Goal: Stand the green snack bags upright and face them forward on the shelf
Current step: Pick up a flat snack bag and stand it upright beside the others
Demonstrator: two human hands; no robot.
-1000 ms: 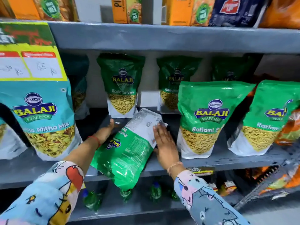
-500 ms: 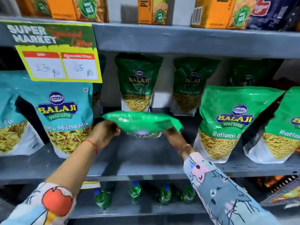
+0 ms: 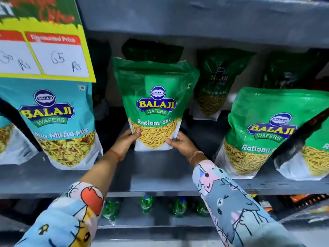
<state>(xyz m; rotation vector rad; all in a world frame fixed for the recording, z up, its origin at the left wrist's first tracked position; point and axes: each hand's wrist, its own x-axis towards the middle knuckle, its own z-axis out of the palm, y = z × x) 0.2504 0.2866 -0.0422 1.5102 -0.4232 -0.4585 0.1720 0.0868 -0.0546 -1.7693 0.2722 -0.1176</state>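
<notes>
Grey shop shelving fills the view, and on the middle shelf (image 3: 160, 168) a green snack bag (image 3: 156, 104) stands with its long axis vertical and its printed front facing out. It sits at twelve o'clock from both hands, each equally near. The left hand (image 3: 125, 141) and right hand (image 3: 181, 144) are clamped on its lower corners, thumbs across the front. At three o'clock another green bag (image 3: 263, 125) leans, holding yellow sev. At nine o'clock a teal bag (image 3: 58, 122) holds mixed snack.

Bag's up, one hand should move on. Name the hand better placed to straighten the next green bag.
Right hand. It grips the held bag on the side nearest the next green bag; the left hand can steady.
</notes>
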